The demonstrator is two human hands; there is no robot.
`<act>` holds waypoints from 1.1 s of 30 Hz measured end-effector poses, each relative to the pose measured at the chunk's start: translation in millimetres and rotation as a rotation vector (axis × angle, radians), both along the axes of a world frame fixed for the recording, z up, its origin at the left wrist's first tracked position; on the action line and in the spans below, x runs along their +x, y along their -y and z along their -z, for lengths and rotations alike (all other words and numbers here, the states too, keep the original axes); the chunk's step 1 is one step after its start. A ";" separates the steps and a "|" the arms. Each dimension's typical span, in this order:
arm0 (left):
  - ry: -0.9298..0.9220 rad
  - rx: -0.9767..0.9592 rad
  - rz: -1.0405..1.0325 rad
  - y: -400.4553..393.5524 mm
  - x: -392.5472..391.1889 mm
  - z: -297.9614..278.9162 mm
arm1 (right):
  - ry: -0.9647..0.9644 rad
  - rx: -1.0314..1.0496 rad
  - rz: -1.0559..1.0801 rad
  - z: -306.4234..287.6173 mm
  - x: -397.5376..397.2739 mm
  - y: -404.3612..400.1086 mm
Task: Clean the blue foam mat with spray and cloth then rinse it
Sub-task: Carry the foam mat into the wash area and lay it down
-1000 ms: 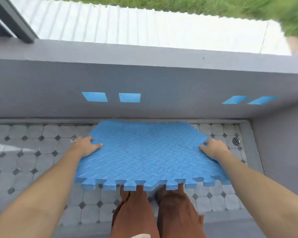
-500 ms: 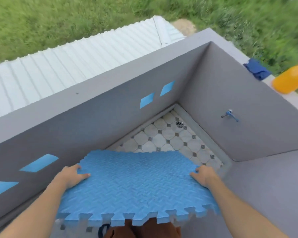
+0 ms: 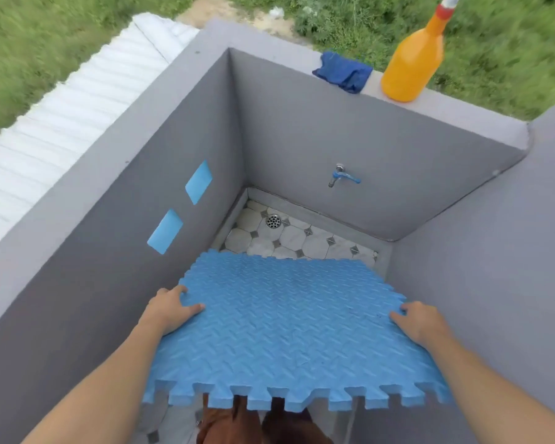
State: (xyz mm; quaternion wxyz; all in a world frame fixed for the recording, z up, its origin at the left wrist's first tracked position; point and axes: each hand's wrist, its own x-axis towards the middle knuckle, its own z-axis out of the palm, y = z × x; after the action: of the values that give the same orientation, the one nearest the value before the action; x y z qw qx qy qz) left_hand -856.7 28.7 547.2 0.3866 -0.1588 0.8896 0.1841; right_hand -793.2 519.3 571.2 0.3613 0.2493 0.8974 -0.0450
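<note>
I hold the mat (image 3: 289, 328) flat in front of me, above the tiled floor (image 3: 297, 237) of the grey-walled wash bay. My left hand (image 3: 170, 310) grips its left edge, thumb lying on the ribbed top; my right hand (image 3: 420, 322) grips the right edge, and the fingers of both seem to curl underneath, though the foam hides them. The mat's toothed near edge hangs over my brown trousers (image 3: 237, 424). Beyond the mat's far edge the floor shows a round drain (image 3: 273, 221). Above the drain, on the far wall, sits a tap (image 3: 342, 176) with a blue handle. On top of that wall, up and to the right of the mat, lie a blue cloth (image 3: 343, 72) and, just right of it, an orange bottle (image 3: 412, 59) standing upright.
</note>
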 end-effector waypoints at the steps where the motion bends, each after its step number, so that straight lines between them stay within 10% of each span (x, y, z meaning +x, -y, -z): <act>1: -0.020 0.006 0.030 -6.8 -19.9 5.3 | 0.001 -0.005 0.033 5.6 -3.9 -5.6; 10: -0.117 -0.004 0.198 -58.2 -157.9 115.1 | -0.048 0.031 0.217 118.6 -50.0 -22.6; 24: -0.430 0.057 0.204 -95.8 -235.7 474.0 | -0.261 -0.020 0.438 517.3 -71.5 -26.3; 33: -0.243 0.010 0.182 -82.1 -238.0 617.3 | -0.198 -0.091 0.535 651.7 -45.2 -4.8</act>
State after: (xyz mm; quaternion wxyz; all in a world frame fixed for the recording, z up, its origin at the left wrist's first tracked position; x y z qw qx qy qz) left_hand -1094.7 110.8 -70.2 0.2918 -0.0519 0.9397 0.1706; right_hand -838.4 524.2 -80.4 0.2580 0.4551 0.8277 -0.2033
